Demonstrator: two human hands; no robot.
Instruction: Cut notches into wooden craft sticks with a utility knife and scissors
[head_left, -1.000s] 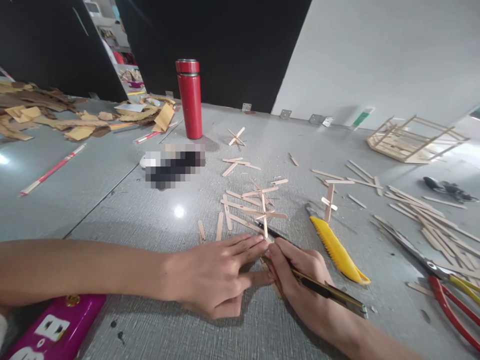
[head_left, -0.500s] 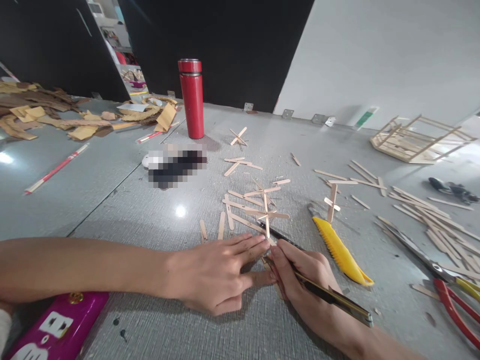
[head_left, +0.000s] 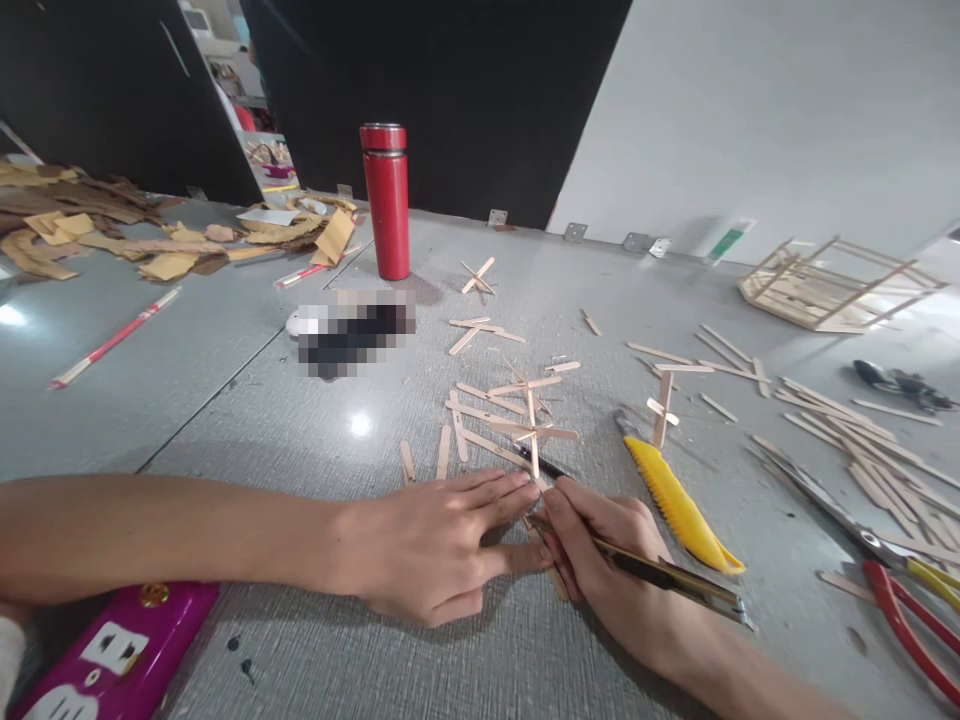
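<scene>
My left hand lies flat on the grey table, fingers stretched out and pressing down a wooden craft stick that is mostly hidden under both hands. My right hand is closed round a slim utility knife, held like a pen with its blade end down at the stick beside my left fingertips. Several loose craft sticks lie just beyond the fingers.
A yellow cutter lies right of my hands, red-handled pliers farther right. More sticks and a stick frame sit at the right. A red flask stands behind, cardboard scraps back left, a magenta box near left.
The knife's back end has dropped slightly as my right hand shifted a little; my left hand stays pressed in place. The view moved slightly.
</scene>
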